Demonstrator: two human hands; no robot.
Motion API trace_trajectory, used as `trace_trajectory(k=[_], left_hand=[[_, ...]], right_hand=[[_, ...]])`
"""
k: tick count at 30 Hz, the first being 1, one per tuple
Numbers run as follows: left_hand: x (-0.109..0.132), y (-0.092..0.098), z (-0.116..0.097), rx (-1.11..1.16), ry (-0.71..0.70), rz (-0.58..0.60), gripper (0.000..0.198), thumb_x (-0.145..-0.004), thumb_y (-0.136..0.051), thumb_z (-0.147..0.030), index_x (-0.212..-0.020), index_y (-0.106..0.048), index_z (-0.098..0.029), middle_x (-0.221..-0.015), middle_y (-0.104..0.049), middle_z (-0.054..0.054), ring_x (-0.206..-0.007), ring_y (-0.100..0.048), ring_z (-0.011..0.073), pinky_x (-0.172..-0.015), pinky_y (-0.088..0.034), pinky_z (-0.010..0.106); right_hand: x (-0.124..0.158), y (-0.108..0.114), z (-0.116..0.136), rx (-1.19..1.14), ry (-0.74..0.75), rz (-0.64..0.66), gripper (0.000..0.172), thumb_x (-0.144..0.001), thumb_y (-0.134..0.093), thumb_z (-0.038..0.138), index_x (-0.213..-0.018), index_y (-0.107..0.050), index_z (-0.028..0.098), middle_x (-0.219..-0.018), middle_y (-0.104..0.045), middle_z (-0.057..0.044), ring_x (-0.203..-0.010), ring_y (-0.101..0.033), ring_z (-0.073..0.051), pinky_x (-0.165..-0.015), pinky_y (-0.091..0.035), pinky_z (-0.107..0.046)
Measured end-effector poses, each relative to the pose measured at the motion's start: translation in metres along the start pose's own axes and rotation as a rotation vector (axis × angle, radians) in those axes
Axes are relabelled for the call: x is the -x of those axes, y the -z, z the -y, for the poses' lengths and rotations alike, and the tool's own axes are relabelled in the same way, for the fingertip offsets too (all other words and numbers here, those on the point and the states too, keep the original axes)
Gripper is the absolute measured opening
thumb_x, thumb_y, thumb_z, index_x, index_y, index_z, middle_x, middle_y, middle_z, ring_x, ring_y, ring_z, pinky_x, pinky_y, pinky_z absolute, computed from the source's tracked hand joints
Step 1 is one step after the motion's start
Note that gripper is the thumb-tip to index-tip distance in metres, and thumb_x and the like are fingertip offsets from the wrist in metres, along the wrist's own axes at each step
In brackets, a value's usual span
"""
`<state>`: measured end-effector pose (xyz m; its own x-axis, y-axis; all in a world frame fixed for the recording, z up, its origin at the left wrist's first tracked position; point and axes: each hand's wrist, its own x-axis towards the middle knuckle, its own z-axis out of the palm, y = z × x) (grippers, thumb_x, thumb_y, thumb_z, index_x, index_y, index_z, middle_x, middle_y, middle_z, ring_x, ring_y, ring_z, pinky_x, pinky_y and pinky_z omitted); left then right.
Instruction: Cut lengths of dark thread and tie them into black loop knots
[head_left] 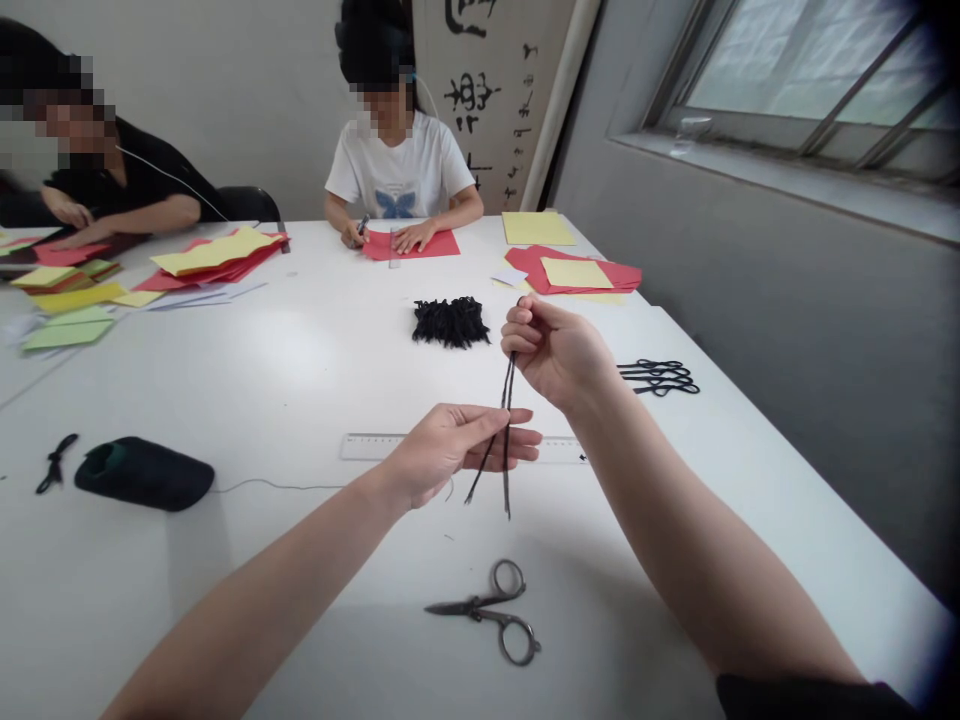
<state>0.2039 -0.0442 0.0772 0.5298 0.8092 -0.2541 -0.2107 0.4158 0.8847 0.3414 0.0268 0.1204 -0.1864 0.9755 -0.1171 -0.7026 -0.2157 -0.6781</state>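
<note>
A black cord (508, 385) hangs doubled from my right hand (551, 345), whose fingers are closed around its upper part. Lower down, my left hand (465, 440) pinches the cord between thumb and fingers, the other fingers stretched out behind it. Two loose cord ends dangle below the left hand. Behind that hand, partly covered, lies a clear ruler (371, 447). Scissors (480, 607) with spread handles rest on the table nearer to me. Past my right forearm lie several looped black cords (664, 377), partly hidden by the arm.
A black thread spool (146, 473) trails thread toward my left hand; a small knotted cord (56, 463) lies beside it. Farther back are a bundle of black cords (450, 322) and red paper (547, 268). Two people sit across the white table (300, 560) with coloured paper.
</note>
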Motion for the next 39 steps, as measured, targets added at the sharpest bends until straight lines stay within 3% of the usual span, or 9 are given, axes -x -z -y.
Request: trace_trajectory(k=[7,15,21,26,30,34,36,39], left_hand=[[-0.002,0.000,0.006,0.020,0.064,-0.036,0.035,-0.072,-0.074,-0.040,-0.095,-0.073,-0.014,-0.098,-0.072,0.014,-0.083,-0.068,0.0186,-0.079,-0.051,0.033],[-0.003,0.003,0.011,-0.015,0.079,-0.011,0.032,-0.075,-0.071,-0.039,-0.094,-0.074,-0.013,-0.099,-0.072,0.014,-0.085,-0.068,0.0194,-0.081,-0.051,0.034],[-0.001,0.001,0.008,-0.028,0.117,0.010,0.031,-0.077,-0.070,-0.036,-0.097,-0.073,-0.012,-0.097,-0.071,0.015,-0.086,-0.067,0.0179,-0.080,-0.050,0.031],[-0.003,0.002,0.012,-0.080,0.115,0.014,0.021,-0.069,-0.077,-0.033,-0.074,-0.075,-0.012,-0.083,-0.071,0.010,-0.069,-0.064,0.0134,-0.072,-0.050,0.029],[-0.004,0.012,0.011,-0.333,0.127,0.051,0.022,-0.066,-0.077,-0.036,-0.068,-0.074,-0.014,-0.068,-0.069,0.007,-0.066,-0.063,0.0155,-0.064,-0.049,0.028],[0.003,0.029,-0.005,-0.850,0.144,0.128,0.020,-0.067,-0.074,-0.035,-0.070,-0.074,-0.015,-0.073,-0.072,0.007,-0.077,-0.065,0.0214,-0.069,-0.048,0.029],[0.008,0.035,-0.016,-1.085,0.073,0.049,0.021,-0.069,-0.070,-0.030,-0.086,-0.075,-0.018,-0.094,-0.073,0.008,-0.091,-0.064,0.0238,-0.079,-0.048,0.032],[0.012,0.034,-0.026,-1.169,-0.207,-0.227,0.033,-0.080,-0.061,-0.027,-0.111,-0.068,-0.021,-0.121,-0.064,0.007,-0.113,-0.056,0.0231,-0.095,-0.042,0.036]], right_hand=[[-0.002,0.003,0.001,0.016,0.029,0.014,0.030,-0.092,-0.036,0.011,-0.064,-0.042,0.016,-0.057,-0.035,0.004,-0.042,-0.026,-0.003,-0.036,-0.027,-0.011],[0.000,0.002,0.004,-0.012,0.016,0.027,0.029,-0.092,-0.036,0.012,-0.064,-0.043,0.016,-0.059,-0.041,0.003,-0.043,-0.033,-0.002,-0.040,-0.032,-0.010],[0.002,0.001,0.005,-0.005,-0.001,0.041,0.029,-0.092,-0.037,0.013,-0.064,-0.042,0.016,-0.055,-0.036,0.005,-0.039,-0.025,-0.002,-0.035,-0.025,-0.010],[0.004,-0.001,0.007,-0.004,0.008,0.011,0.029,-0.090,-0.037,0.012,-0.062,-0.041,0.017,-0.051,-0.028,0.007,-0.038,-0.021,-0.003,-0.032,-0.020,-0.012],[0.010,-0.004,0.016,-0.021,0.056,-0.060,0.029,-0.088,-0.036,0.011,-0.060,-0.036,0.018,-0.047,-0.021,0.008,-0.037,-0.016,-0.004,-0.030,-0.013,-0.014],[0.022,-0.008,0.024,0.069,0.188,-0.069,0.030,-0.084,-0.044,0.016,-0.057,-0.032,0.019,-0.047,-0.017,0.008,-0.037,-0.013,-0.005,-0.030,-0.010,-0.018],[0.028,-0.012,0.024,0.116,0.225,-0.036,0.031,-0.082,-0.049,0.019,-0.057,-0.031,0.019,-0.047,-0.017,0.008,-0.037,-0.014,-0.005,-0.030,-0.010,-0.019],[0.036,-0.019,0.019,0.149,0.218,-0.015,0.032,-0.082,-0.050,0.021,-0.057,-0.031,0.019,-0.047,-0.017,0.008,-0.037,-0.014,-0.005,-0.032,-0.011,-0.019]])
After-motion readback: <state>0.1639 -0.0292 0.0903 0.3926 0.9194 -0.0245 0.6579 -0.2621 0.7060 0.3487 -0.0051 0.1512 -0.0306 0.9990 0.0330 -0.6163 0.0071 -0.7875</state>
